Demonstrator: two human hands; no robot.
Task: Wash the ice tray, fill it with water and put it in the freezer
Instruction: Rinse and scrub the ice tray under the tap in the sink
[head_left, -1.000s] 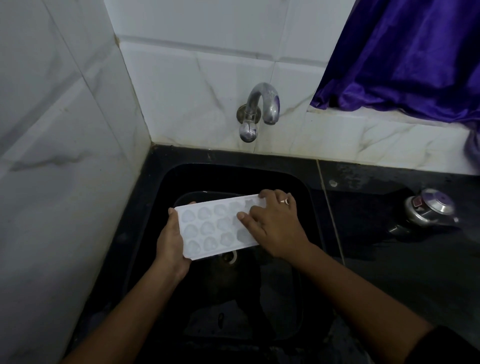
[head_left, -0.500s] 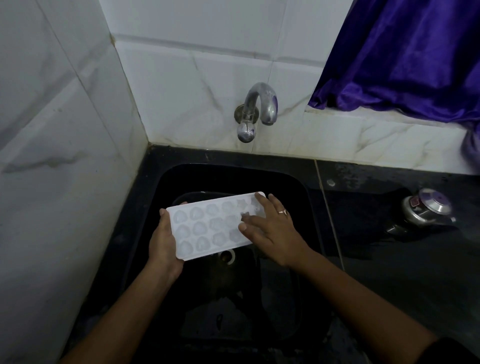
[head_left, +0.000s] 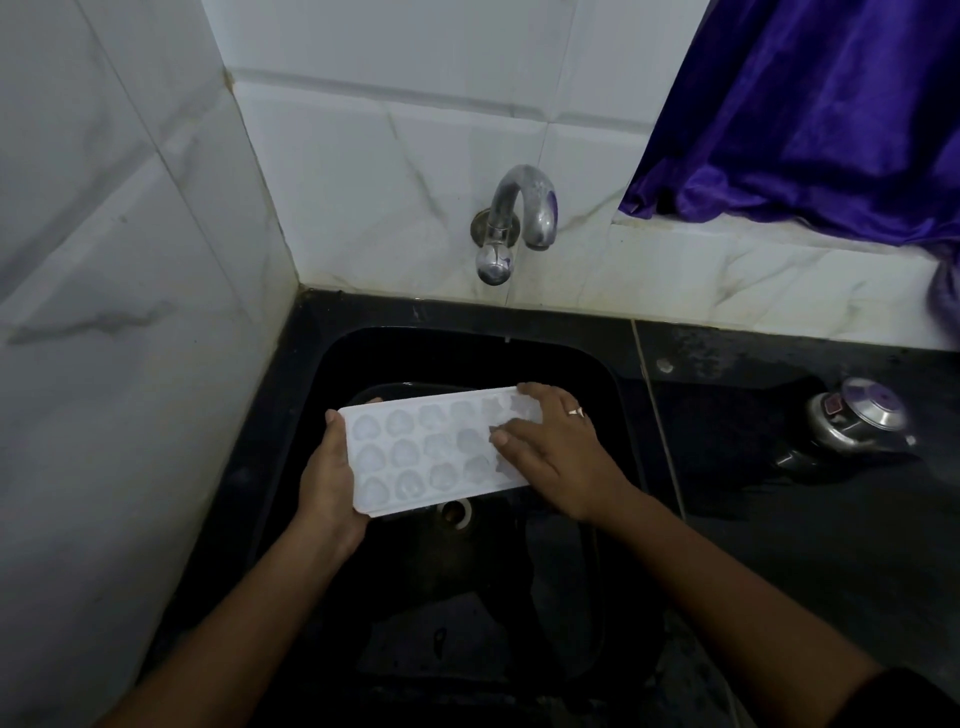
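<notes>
1. The ice tray (head_left: 431, 452) is a white, translucent plastic rectangle with three rows of rounded cavities facing up.
2. It is held above the middle of the sink (head_left: 587, 364), its long side running left to right, with the right end farther back.
3. The left hand (head_left: 327, 483) grips its left end, and the right hand (head_left: 556, 457) lies across its right end.

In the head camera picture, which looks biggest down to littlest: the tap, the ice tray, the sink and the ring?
1. Sink
2. Ice tray
3. Tap
4. Ring
No two look alike in size.

Home kitchen: tiled walls (head_left: 395, 130), black sink (head_left: 618, 395), tap (head_left: 524, 208).
</notes>
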